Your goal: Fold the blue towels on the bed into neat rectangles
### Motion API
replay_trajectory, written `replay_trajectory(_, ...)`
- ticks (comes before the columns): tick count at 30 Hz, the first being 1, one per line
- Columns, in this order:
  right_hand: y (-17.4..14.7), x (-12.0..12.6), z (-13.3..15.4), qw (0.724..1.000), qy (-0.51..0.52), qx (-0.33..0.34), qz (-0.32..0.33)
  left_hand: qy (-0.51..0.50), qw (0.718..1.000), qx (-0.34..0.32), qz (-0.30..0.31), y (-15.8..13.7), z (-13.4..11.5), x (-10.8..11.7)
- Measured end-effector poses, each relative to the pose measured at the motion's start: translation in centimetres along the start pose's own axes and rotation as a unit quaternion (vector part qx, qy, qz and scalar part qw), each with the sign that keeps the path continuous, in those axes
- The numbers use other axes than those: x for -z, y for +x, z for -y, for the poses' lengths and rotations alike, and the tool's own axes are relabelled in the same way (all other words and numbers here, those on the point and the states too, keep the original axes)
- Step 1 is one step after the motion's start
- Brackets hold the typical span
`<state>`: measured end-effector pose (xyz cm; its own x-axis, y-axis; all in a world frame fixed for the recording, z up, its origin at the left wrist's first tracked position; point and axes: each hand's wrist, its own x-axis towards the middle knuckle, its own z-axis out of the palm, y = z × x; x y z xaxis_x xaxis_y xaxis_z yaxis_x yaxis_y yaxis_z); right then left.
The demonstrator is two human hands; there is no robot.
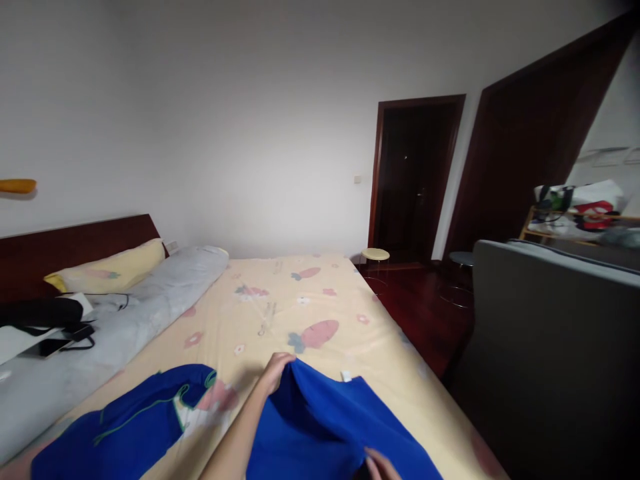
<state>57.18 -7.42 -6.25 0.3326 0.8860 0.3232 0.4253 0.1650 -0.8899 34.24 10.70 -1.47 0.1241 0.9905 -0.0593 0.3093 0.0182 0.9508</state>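
A bright blue garment (325, 427) lies spread on the bed's yellow sheet (300, 300) printed with carrots and flowers. My left hand (276, 373) pinches the garment's upper edge, the forearm running down to the frame's bottom. My right hand (381, 465) shows only partly at the bottom edge, fingers resting on the blue cloth; whether it grips is unclear. A second blue piece with thin green lines (125, 427) lies to the left, part of it spread flat.
A grey rolled quilt (150, 300) and yellow pillow (110, 270) lie along the dark headboard, with black items (50, 320) on them. A grey sofa back (550, 347) stands right of the bed. Two small round stools (375, 255) sit on the dark wood floor near the doorway.
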Motion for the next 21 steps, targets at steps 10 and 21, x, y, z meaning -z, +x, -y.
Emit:
replay_trajectory(10,9.6,7.2,8.7,0.983,0.174,-0.045,-0.037,-0.176,0.98,-0.076,-0.05,-10.4,-9.9,9.4)
replay_trajectory(21,12.4,7.7,13.8,0.981,0.188,-0.044,-0.021,-0.137,0.982,-0.097,-0.091,-16.1,-10.8,11.4)
